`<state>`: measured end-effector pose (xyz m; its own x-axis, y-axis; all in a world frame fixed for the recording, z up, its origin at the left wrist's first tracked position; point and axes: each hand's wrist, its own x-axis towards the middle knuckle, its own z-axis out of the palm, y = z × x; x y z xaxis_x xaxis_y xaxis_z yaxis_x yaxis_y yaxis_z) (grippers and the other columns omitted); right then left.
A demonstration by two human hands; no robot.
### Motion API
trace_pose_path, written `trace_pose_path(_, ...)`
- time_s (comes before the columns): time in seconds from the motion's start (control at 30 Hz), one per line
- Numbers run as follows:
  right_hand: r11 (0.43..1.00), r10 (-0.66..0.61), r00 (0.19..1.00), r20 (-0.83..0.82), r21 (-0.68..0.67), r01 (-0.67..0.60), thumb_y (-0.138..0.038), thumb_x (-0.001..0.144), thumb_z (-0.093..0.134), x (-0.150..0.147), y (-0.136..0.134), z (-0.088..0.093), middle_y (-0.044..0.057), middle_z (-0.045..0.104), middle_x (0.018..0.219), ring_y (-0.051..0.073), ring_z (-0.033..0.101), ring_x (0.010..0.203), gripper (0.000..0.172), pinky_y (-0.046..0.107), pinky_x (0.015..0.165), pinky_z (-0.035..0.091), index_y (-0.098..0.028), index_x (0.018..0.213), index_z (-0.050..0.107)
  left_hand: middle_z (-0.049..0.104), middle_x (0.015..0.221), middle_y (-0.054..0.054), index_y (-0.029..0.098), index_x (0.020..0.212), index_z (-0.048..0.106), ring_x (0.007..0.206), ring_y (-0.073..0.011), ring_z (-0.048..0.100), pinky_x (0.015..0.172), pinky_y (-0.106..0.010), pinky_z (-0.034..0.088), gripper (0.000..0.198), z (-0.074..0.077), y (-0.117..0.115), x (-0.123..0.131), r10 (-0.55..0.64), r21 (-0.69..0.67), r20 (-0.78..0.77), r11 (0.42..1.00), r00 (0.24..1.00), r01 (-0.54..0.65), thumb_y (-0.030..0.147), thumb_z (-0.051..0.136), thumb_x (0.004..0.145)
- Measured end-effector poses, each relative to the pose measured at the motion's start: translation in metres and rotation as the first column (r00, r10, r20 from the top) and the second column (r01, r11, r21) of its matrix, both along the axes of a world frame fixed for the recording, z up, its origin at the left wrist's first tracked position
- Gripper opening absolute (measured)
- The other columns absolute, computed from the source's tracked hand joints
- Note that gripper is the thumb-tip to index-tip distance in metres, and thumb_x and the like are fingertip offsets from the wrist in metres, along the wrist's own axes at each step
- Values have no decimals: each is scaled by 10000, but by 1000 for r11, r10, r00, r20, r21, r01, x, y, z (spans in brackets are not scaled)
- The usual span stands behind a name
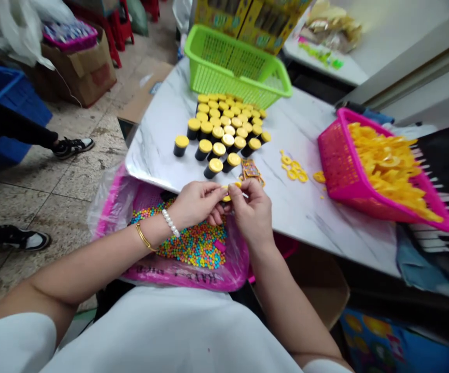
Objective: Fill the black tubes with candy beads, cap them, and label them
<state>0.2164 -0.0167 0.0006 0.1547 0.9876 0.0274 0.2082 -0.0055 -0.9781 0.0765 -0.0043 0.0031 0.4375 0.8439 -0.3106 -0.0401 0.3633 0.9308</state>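
My left hand [197, 204] and my right hand [253, 212] meet at the table's front edge, fingertips closed on a small yellow plastic piece [226, 198]. Fingers partly cover it, so its exact shape is hard to make out. Below them lies a pink tray [238, 272] lined with clear plastic, holding many small multicoloured balls [193, 248]. A small stack of printed cards [251, 171] rests just beyond my fingers. Behind it stand several rows of black tubs with yellow lids [213, 167]. Loose yellow rings [295, 170] lie to the right.
A green basket [240, 85] stands at the back of the marble-patterned table [158, 124]. On the right, a pink basket [341, 181] is heaped with yellow plastic parts [388, 160]. Printed boxes [263, 20] rise behind. Another person's legs [14, 124] show at the left.
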Motion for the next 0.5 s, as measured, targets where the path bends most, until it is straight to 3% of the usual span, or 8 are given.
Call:
trace_pose_path(0.1, 1000, 10, 1000, 4, -24, -10, -519, 794, 716, 0, -1, -3, -57, 577, 657, 93, 574, 469, 372, 222, 450, 493, -210, 793, 510, 618, 548, 42, 141, 1285, 535, 414, -96, 605, 402, -172, 469, 301, 0, -1, -3, 30, -39, 46, 999, 998, -29, 245, 507, 1004)
trace_pose_path(0.17, 1000, 20, 1000, 4, -15, -20, -533, 793, 711, 1, 0, -4, -48, 599, 684, 90, 563, 475, 377, 228, 457, 494, -202, 807, 531, 638, 588, 23, 125, 1311, 508, 435, -109, 625, 397, -184, 474, 326, 3, -1, -6, 58, -111, 72, 993, 996, -49, 273, 464, 1024)
trace_pose_path(0.33, 984, 147, 989, -33, -98, -150, -576, 798, 693, 8, 3, -2, -35, 597, 693, 99, 561, 535, 403, 241, 520, 512, -195, 798, 561, 641, 578, -19, 84, 1034, 612, 420, -124, 620, 411, -225, 491, 417, 9, 2, -7, 15, -227, 31, 974, 999, -8, 416, 359, 1046)
trace_pose_path(0.43, 941, 284, 955, -84, -164, -295, -524, 801, 719, 14, 3, 2, -20, 623, 772, 100, 588, 614, 355, 246, 602, 531, -197, 877, 604, 596, 514, 6, 105, 873, 631, 384, -106, 573, 403, -219, 456, 390, 8, 4, -4, -34, -174, -44, 984, 998, 26, 396, 422, 1027)
trace_pose_path(0.5, 931, 323, 943, -86, -149, -333, -455, 803, 742, 17, 3, 4, -23, 622, 791, 92, 580, 631, 308, 233, 607, 516, -204, 908, 599, 577, 500, 16, 120, 742, 620, 353, -69, 509, 397, -198, 407, 385, 5, 7, -2, 2, -72, -100, 997, 995, -9, 358, 472, 1006)
